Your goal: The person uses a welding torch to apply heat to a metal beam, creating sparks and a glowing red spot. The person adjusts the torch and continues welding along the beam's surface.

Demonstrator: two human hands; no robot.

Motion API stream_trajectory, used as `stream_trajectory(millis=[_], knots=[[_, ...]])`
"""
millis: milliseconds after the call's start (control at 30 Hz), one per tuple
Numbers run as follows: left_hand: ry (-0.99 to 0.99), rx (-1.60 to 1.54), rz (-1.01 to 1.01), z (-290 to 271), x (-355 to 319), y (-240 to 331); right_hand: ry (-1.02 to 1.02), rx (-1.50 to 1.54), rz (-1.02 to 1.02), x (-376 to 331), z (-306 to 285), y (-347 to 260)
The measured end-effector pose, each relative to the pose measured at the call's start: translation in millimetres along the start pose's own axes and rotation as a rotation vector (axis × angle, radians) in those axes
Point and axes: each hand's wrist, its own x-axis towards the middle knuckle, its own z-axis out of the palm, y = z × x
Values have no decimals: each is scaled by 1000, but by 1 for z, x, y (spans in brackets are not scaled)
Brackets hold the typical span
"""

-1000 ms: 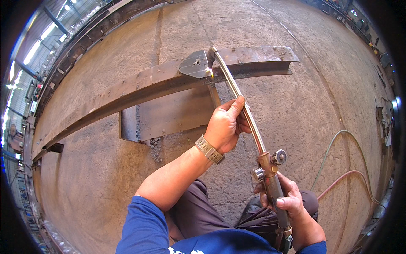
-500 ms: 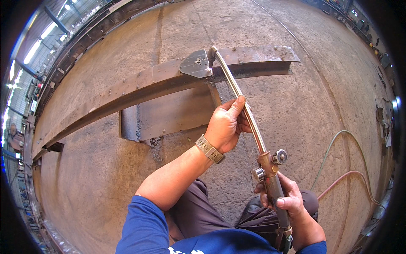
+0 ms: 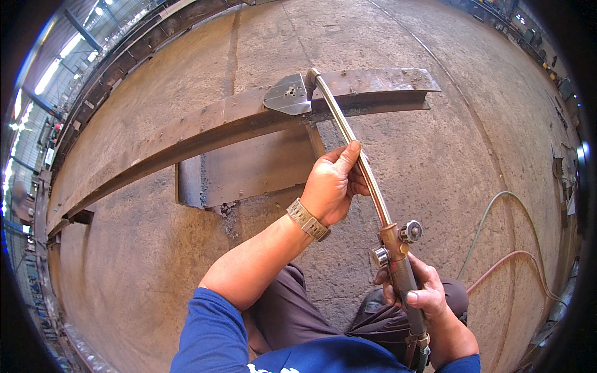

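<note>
One torch [image 3: 389,235] is shared by both hands on the near side of the rust-brown steel beam [image 3: 205,119]. The left hand [image 3: 333,183], closer to the beam, comes in from the lower left with its forearm slanting up to the right; its fingers are clamped on the slim metal tubes, the thumb stretched along them toward the beam. A watch [image 3: 308,219] circles that wrist. The right hand [image 3: 429,289], farther from the beam, supports the handle from its right, fingers curled beneath and thumb laid on the near side, so the grip is closed around it. The torch's long axis runs obliquely from the lower right, by the person's knees, up and leftward to the beam, where the torch head [image 3: 313,81] bends downward above the upper flange. Just left of that head, a grey plate [image 3: 287,94] with small holes lies on the beam; whether the two touch cannot be told. A wide steel piece [image 3: 255,168] sits on the beam's near side.
</note>
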Motion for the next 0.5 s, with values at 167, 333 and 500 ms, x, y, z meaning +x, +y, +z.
stream_trajectory(millis=[167,333,500], knots=[[8,7,-7,-2,2,-1,1,0,0,1,0,0],[-21,10,-27,-6,2,-1,7,-17,11,0,0,1],[-14,5,-28,-5,3,-3,8,-27,4,0,-2,1]])
